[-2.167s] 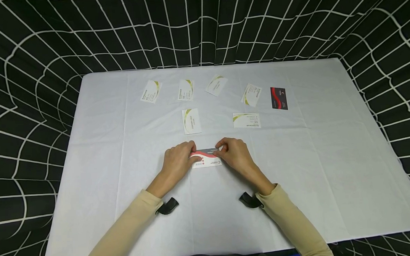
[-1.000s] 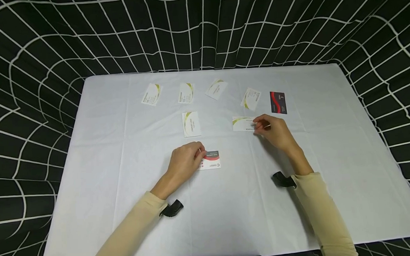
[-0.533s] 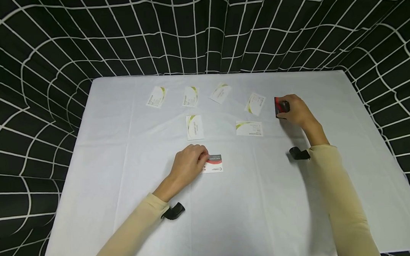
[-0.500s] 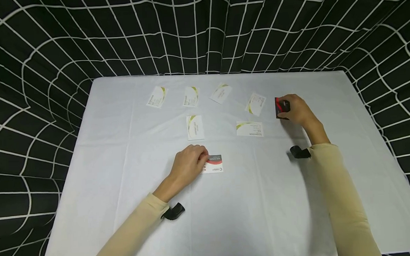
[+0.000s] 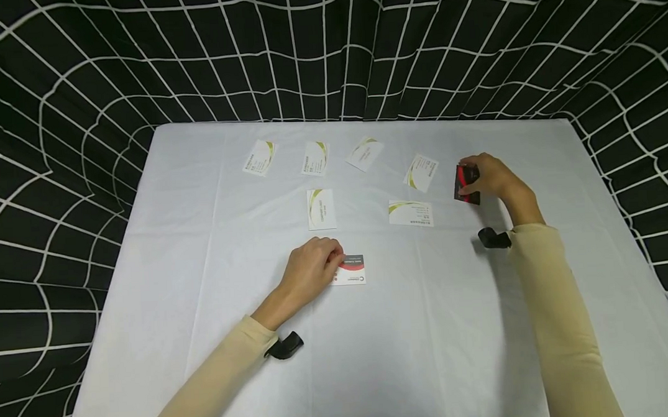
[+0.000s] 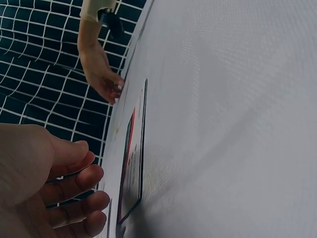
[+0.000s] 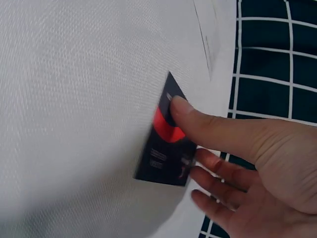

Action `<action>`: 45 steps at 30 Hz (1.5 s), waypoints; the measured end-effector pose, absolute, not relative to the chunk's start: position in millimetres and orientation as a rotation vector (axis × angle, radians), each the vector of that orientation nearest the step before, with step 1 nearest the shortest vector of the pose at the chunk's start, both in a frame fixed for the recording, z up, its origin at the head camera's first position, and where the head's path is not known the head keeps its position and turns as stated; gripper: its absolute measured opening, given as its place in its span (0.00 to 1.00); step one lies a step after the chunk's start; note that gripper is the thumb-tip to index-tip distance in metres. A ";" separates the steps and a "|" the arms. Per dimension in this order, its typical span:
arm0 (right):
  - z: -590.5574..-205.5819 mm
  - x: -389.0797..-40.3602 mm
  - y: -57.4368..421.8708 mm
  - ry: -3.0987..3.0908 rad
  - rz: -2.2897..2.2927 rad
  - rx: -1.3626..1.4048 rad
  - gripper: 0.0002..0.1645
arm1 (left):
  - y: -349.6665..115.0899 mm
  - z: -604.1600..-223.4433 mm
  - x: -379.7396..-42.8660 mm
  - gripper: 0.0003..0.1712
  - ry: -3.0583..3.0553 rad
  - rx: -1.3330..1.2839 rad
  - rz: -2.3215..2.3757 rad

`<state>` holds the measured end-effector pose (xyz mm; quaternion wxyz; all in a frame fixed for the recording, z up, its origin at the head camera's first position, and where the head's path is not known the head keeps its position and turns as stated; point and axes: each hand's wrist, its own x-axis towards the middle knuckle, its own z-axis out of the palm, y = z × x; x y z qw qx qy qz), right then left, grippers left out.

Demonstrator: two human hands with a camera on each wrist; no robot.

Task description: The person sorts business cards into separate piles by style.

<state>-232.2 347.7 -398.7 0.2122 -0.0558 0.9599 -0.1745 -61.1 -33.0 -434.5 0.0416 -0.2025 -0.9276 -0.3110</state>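
Near the worktop's [image 5: 384, 343] top edge, your right hand [image 5: 492, 177] pinches a black business card [image 5: 466, 193]; your loose left hand [image 5: 312, 264] part-hides a white card [image 5: 352, 277].

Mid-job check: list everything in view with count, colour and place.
Green-curve business cards: 6, white and green, four far across the table, two nearer.
Red-wave business card: 1 showing, white, red and grey, nearest the person.
Dark business card: 1, black and red, far right.
Tablecloth: 1, white, under the cards.
Grid curtain: count unclear, black with white lines, around the table.
Wrist cameras: 2, black, at the cuffs.
Sleeves: 2, beige, both arms.
Left hand: 1, bare, by the red-wave card.
Right hand: 1, bare, gripping the dark card.
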 end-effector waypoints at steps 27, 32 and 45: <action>-394.0 -190.5 339.2 2.644 -0.553 -0.193 0.23 | -18.2 -435.1 -59.2 0.04 -2.836 -0.679 -0.990; -390.8 -168.6 327.7 2.594 -0.588 -0.334 0.16 | -14.9 -434.4 -58.9 0.04 -2.831 -0.694 -0.999; -392.0 -128.2 278.5 2.415 -0.890 -0.576 0.12 | 12.7 -431.8 -54.8 0.20 -2.873 -0.832 -1.052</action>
